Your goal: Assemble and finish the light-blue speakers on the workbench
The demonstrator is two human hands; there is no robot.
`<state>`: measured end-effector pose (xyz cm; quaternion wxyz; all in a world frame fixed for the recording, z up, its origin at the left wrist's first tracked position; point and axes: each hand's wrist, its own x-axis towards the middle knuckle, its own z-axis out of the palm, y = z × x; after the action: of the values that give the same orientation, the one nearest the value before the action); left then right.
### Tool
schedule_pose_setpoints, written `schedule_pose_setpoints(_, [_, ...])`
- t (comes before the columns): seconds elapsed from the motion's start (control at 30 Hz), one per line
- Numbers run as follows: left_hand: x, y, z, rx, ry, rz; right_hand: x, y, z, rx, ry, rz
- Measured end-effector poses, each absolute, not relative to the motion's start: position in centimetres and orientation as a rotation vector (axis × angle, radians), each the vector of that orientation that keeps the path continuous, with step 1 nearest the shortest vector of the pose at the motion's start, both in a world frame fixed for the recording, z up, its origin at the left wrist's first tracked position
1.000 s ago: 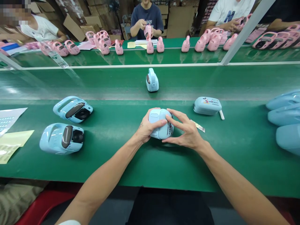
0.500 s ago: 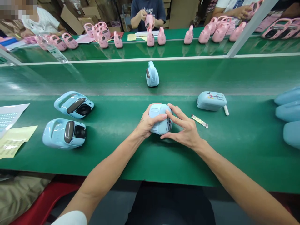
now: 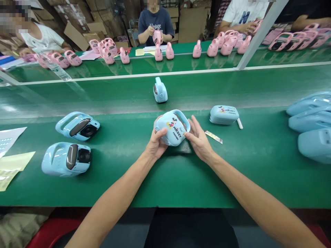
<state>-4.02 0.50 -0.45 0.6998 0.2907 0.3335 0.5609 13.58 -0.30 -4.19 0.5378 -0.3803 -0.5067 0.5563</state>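
A light-blue portable speaker [image 3: 172,129] with a carry handle and a printed cartoon mouse is held above the table, tilted, its printed face up. My left hand [image 3: 156,142] is closed around its left side, the thumb lying over the printed face. At the right edge, by the handle, my right hand [image 3: 200,139] lightly grips the speaker with a digit at its lower right corner; its other fingers extend beside the handle and are partly hidden. Right of my hands, a printed strip [image 3: 213,137] lies near another blue speaker [image 3: 224,115] with a white tab [image 3: 240,123].
Two blue speakers [image 3: 77,125] [image 3: 66,159] lie at left, near paper sheets [image 3: 15,162]. One blue speaker [image 3: 160,91] stands ahead; several [image 3: 314,144] sit at right. Beyond a metal rail [image 3: 129,76], people handle pink speakers [image 3: 124,56] along the green bench [image 3: 144,186].
The speaker has been turned so that its printed face and handle now show. My right hand has shifted to its right edge. The whole view has moved slightly right and up.
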Motion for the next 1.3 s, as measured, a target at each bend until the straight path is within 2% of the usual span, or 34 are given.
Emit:
schedule_pose_setpoints(0.07, [-4.9,1.0,-0.5,0.733,0.73,1.265,13.4,-0.3,-4.2,-0.84,-1.069,1.586])
schedule_pose_setpoints(0.13, [-5.7,1.7,-0.8,0.864,0.718,1.212,13.7,-0.1,-3.9,-0.817,-0.991,1.677])
schedule_pose_setpoints(0.3, [-6.7,3.5,-2.2,1.206,0.737,1.072,16.0,0.9,-3.5,-0.888,-1.099,1.415])
schedule_pose_setpoints(0.5, [-7.3,3.9,-2.9,1.373,0.808,0.927,16.6,1.4,-4.5,-0.906,-1.291,1.305])
schedule_pose_setpoints(1.3, [-8.0,4.0,-1.9,1.506,0.874,0.834,16.0,0.7,-5.0,-0.908,-1.446,1.229])
